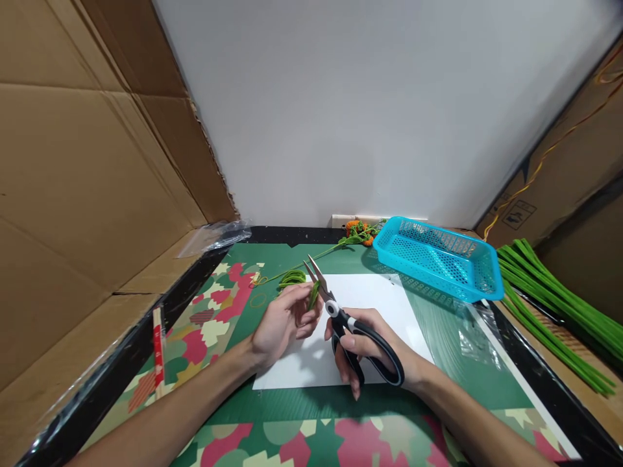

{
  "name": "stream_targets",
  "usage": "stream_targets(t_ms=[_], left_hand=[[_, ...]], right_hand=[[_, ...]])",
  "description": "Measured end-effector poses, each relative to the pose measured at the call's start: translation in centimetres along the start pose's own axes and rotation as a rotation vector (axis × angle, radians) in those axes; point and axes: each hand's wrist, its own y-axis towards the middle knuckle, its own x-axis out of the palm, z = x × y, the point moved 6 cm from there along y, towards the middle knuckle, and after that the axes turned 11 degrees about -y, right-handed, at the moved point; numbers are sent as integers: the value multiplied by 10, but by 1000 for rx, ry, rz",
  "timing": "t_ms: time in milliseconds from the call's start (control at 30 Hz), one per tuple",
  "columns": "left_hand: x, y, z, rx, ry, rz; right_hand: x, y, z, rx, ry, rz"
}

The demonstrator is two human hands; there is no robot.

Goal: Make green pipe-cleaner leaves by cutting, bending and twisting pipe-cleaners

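My left hand (287, 318) pinches a small green fuzzy piece (314, 295) between thumb and fingers, over the white sheet (403, 318). Black-and-white scissors (357, 334) are in my right hand (370, 344), with fingers around the handles. The blades are parted and point up and to the left, right beside the green piece. Behind my left hand, several curved green pieces (292, 279) lie at the sheet's far left corner.
A blue basket (438, 259) stands at the back right, with orange flowers (357, 227) on a green stem beside it. Green stems (559, 311) lie far right. A red-wrapped chopstick packet (158, 350) and plastic bag (211, 237) are left. Cardboard walls (87, 149) flank the table.
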Motion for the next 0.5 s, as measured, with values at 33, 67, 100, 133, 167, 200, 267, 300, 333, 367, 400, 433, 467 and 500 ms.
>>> stream_targets(t_ms=[33,67,100,133,167,200,267,300,333,367,400,433,467,500], left_hand=[[2,0,1,-9,7,-18],[4,-1,2,-7,11,-39],[7,-1,4,12,16,-57],[8,-1,8,43,26,-67],[10,-1,11,81,42,-73],[11,-1,14,117,65,-74],[11,0,19,165,121,-61],[11,0,20,180,147,-49],[10,1,21,191,168,-37],[9,2,21,200,181,-24],[8,2,22,205,188,-11],[7,2,22,207,188,2],[6,3,22,206,184,13],[5,3,21,203,180,24]], right_hand=[[0,0,0,-8,-1,11],[-1,1,-1,-16,-3,21],[-1,1,-2,-21,-3,29],[-2,1,-3,-22,0,36],[-2,1,-3,-17,6,40],[-2,1,-4,-11,15,40],[-1,1,-4,2,32,32],[0,2,-4,7,35,25],[1,2,-4,10,36,18],[1,2,-4,10,36,14],[2,2,-4,9,35,12],[2,3,-3,8,33,13],[2,3,-3,7,34,15],[1,4,-3,5,35,14]])
